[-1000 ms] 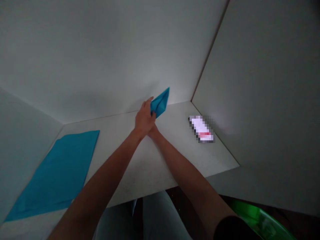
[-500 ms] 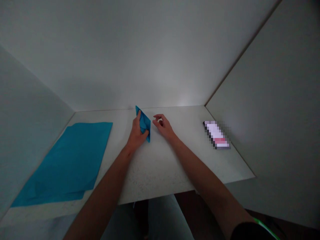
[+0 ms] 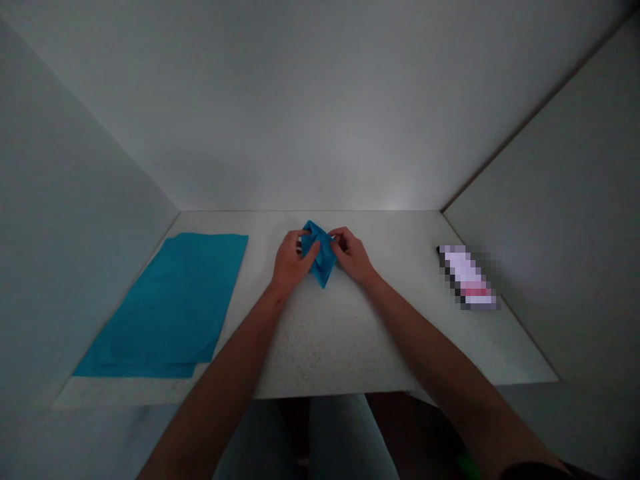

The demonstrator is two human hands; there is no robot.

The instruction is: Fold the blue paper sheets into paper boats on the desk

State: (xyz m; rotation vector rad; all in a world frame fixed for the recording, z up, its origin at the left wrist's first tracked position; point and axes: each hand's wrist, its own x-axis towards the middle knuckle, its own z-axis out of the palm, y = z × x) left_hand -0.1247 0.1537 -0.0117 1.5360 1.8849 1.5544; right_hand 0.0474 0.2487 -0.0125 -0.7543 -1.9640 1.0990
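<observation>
A small folded piece of blue paper is held up between my two hands over the middle of the white table. My left hand grips its left side, the thumb lying across the front and the fingers at the upper left edge. On the right, my right hand pinches the paper's right corner between thumb and fingertips. The paper has several creases and comes to a point at the bottom. My fingers partly cover its left edge.
Large blue sheets lie stacked on the table's left side. A phone with a lit, blurred screen rests at the right. The white table meets a wall behind and panels on both sides.
My right hand, apart from the folded paper before, now pinches its right corner. The paper has turned to show more of its front. The camera view has shifted, moving everything within the frame.
</observation>
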